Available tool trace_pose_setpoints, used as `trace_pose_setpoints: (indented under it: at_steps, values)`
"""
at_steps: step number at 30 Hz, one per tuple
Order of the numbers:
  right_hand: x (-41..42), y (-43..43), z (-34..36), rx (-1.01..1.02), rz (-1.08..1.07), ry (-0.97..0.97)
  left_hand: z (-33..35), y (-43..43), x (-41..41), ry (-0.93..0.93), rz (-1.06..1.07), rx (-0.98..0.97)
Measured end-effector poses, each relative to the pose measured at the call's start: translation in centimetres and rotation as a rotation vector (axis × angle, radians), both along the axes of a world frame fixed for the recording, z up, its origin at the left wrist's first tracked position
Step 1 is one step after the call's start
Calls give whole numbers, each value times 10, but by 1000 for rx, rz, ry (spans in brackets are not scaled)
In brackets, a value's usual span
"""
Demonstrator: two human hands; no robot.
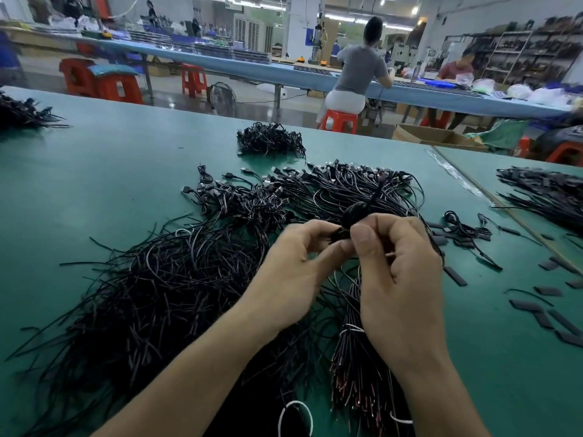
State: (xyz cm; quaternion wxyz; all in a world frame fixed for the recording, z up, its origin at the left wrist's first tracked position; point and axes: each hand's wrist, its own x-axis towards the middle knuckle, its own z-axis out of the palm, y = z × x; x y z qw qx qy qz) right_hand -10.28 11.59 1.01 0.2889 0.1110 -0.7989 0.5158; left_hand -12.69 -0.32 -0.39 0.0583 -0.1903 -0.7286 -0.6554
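- Head view: a green tabletop is seen from front to back, with a second tabletop butted against it on the right.
- A wide heap of loose black ties is spread over the near left, and the left forearm is raised above it.
- A heap of black USB cables is laid just behind the hands, plugs pointing away. Its near edge is hidden by the fingers.
- A bundle of red-tipped wires is laid under the right wrist and is partly covered by it.
- The left hand is held with curled fingers. Its grip is closed to a pinch of thumb and forefinger on the coiled cable.
- The right hand is likewise curled, and its grip is pinched on the same coiled cable from the other side.
- A smaller cable heap is placed well apart, near the far edge.
- Flat black sleeves are scattered to the right of the hands.
- The coiled cable is held between both hands above the heaps, mid-tabletop, with a tie end stuck upward from it. Its lower part is blocked by the thumbs.
- A white loop is seen at the near edge.
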Motion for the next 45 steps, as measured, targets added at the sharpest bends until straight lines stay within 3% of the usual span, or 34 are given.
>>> trace_pose_setpoints:
  at_steps: [2, 3, 5, 10, 13, 18, 24, 30, 34, 40, 43, 45]
  values:
    - [-2, -1, -2, -111, 57, -69, -7, -2, -3, 86, 255, -126]
    - [-3, -1, -3, -158, 82, -93, -7, -2, -3, 101, 282, -137]
    - [-3, -2, -3, -266, 153, -119, -7, -2, -2, 74, 223, -67]
    - [-5, -1, -4, -520, 348, -258, 0, -2, -3, -144, 21, 331]
    - [-5, -1, -5, -484, 367, -295, 6, -7, -3, -289, -123, 616]
    - [-3, -7, -7, -352, 334, -302, 15, -16, 1, -189, -201, 666]
    - [-8, -1, -13, -376, 294, -284, 10, -13, 5, -53, -99, 444]
    - [-14, 11, -17, -233, 117, -204, 9, -11, 3, 85, -173, 445]
    - [-16, 22, -16, -280, 71, -172, 4, -7, 4, 175, -126, 365]
    - [-15, 26, -10, -291, 33, -59, -5, -2, 3, 458, 153, -137]
    - [-11, 19, -7, -274, 81, -34, -14, 1, 3, 567, 161, -330]
    - [-10, 16, -6, -289, 119, -45, -19, 2, 4, 536, 127, -399]
